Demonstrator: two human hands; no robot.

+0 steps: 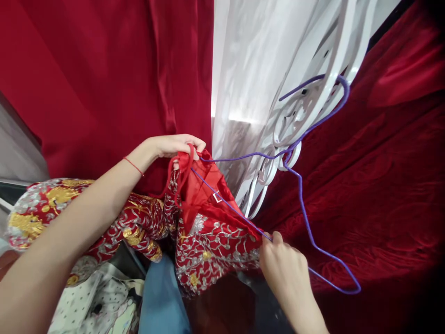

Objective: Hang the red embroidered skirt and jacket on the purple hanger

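In the head view, holding a red garment (208,257) by its opening with both hands, in the middle of the view, just beside a white metal rack (341,41). Pinching with the left hand (182,146) the upper corner, near a thin red cord (190,160); fingers (198,143) there clamped on the cloth, close to the left end of a purple hanger (289,152). Gripping with the right hand (285,260) the lower bar of the same hanger, at the right edge of the opening; fingers bent and clamped on the bar, but cannot tell surely about cloth under them. Between the two hands, stretched open to show a plain red lining (212,178), with the bar crossing before it. On the outside, decorated with silver branches and gold flowers. Up at the rack, hook of the hanger passing around the white bars. Around the left wrist, a red string (134,166). Farther left, partly behind the left arm, another part of embroidered cloth (28,218); cannot tell about a join with the garment. Below, dotted cloth (78,297) and blue cloth (163,297). Behind, a red curtain (104,83) at left and dark red cloth (392,195) at right.
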